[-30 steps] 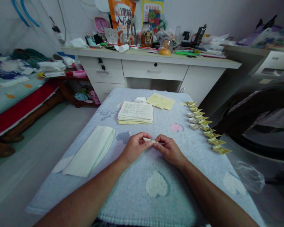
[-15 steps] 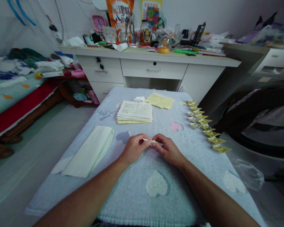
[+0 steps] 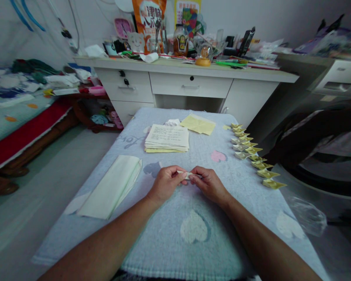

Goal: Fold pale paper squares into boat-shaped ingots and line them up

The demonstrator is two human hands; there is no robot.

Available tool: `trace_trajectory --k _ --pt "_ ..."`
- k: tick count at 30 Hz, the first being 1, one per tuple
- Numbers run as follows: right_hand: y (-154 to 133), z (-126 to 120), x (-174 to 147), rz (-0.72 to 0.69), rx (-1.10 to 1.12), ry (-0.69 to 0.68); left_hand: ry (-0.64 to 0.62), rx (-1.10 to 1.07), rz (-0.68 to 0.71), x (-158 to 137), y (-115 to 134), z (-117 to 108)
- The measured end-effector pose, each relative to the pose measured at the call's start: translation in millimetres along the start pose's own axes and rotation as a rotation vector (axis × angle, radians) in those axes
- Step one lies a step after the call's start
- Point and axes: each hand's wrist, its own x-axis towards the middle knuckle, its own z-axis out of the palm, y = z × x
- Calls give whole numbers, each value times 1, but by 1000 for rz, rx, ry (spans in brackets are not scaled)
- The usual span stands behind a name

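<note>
Between my fingertips, above the middle of the cloth-covered table (image 3: 163, 242), is a small piece of folded paper (image 3: 188, 175), pale in colour. My left hand (image 3: 167, 182) pinches its left end, and my right hand (image 3: 210, 183) grips the right end with thumb and fingers. Fingers cover much of the paper, so its exact shape is hidden. Along the right edge of the table stands a row of several folded paper boats (image 3: 265, 173), yellow and whitish. Beyond my hands lies a stack of handwritten paper sheets (image 3: 167, 137).
A yellow sheet (image 3: 198, 125) lies behind the stack, near a crumpled white paper (image 3: 172, 122). To the left rests a long folded pale paper bundle (image 3: 112, 187). A clear plastic bag (image 3: 307, 216) hangs by the right edge. A cluttered white desk (image 3: 190, 88) stands at the back.
My right thumb and fingers have shifted slightly on the folded paper, covering more of its right end. My left hand stays nearly still.
</note>
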Motion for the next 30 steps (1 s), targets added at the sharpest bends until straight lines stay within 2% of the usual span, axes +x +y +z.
trace_trajectory --k 9,16,21,26,30 --pt "1 -9 -2 166 114 -56 52 -5 -22 1 -1 3" --pt "-1 -7 -1 139 62 -37 63 -28 -31 0 2 2" --pt "6 -7 0 182 291 -54 102 -67 -18 1 3 4" --pt "6 -7 1 235 565 35 104 -123 18 3 -4 6" --pt "6 -5 1 237 604 56 146 116 156 0 -3 6"
